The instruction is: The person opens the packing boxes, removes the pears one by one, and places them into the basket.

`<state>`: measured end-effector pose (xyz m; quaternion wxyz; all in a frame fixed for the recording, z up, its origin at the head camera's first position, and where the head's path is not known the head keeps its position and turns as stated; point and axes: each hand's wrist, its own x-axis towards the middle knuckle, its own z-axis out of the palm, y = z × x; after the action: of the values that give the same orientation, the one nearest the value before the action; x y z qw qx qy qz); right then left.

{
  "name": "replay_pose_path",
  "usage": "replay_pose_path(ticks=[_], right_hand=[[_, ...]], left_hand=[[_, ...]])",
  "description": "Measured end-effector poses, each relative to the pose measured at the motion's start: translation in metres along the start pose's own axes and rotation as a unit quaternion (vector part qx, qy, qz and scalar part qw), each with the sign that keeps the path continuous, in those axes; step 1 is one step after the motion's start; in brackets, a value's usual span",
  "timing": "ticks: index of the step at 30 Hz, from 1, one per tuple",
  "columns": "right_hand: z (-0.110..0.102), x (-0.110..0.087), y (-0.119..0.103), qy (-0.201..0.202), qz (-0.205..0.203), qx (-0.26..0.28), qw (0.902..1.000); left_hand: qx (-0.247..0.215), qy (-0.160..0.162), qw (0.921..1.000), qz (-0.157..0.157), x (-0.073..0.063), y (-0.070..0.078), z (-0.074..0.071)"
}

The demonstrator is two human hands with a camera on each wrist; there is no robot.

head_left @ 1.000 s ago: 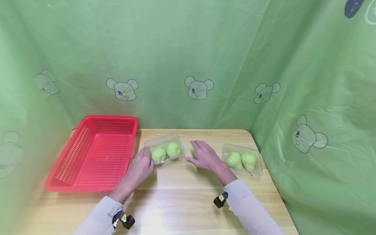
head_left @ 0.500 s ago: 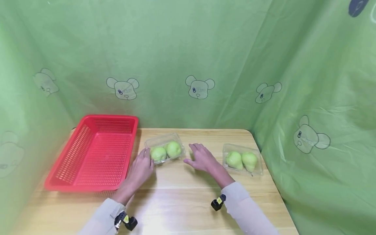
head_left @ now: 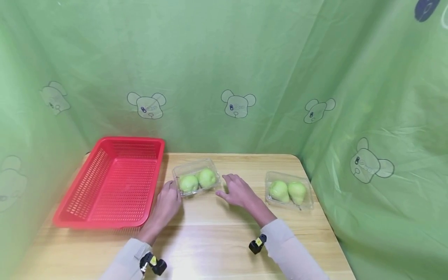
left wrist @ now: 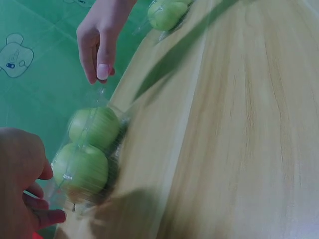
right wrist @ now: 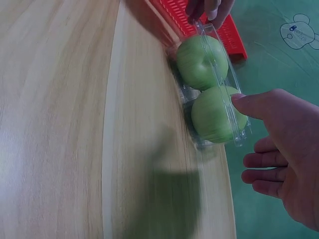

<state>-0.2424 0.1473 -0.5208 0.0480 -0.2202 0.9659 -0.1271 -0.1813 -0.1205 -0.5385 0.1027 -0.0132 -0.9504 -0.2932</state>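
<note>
A clear plastic box [head_left: 185, 168] with two round green fruits [head_left: 207, 177] lies on the table, turned at a slight angle. My left hand [head_left: 168, 202] grips its left end; in the right wrist view those fingers [right wrist: 213, 12] pinch the box's corner. My right hand [head_left: 239, 191] is just off the box's right end, thumb spread from loosely bent fingers, holding nothing. In the right wrist view its thumb [right wrist: 254, 103] overlaps the lid's edge; contact cannot be told. Farther right lies a second clear box [head_left: 288, 177] with two green pears [head_left: 296, 191].
A red plastic basket [head_left: 119, 186] with slotted sides stands to the left, close to my left forearm. The wooden table [head_left: 210, 249] ends at a green curtain [head_left: 196, 128] printed with bear heads, which hangs behind and along both sides.
My right hand has moved a little left and nearer to me, towards the box's right end. My left fingers have drawn back slightly at the left end. Both boxes have stayed put.
</note>
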Motion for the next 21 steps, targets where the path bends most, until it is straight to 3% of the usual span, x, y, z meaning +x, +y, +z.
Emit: replay_pose_path(ticks=[7,14,18,21], right_hand=[[0.003,-0.002,-0.005,0.006,0.002,0.003,1.0],[0.009,-0.004,-0.01,0.014,0.001,0.014,0.9998],[0.009,-0.005,-0.013,0.024,0.002,0.015,0.9996],[0.009,-0.007,-0.014,0.021,0.004,0.016,0.9997]], left_hand=[[-0.032,0.007,0.9992,-0.025,0.0,-0.008,0.005],[-0.059,-0.01,0.9964,-0.06,-0.001,-0.014,0.01],[-0.088,-0.009,0.9927,-0.082,0.001,-0.016,0.013],[-0.126,-0.009,0.9857,-0.111,0.003,-0.016,0.015]])
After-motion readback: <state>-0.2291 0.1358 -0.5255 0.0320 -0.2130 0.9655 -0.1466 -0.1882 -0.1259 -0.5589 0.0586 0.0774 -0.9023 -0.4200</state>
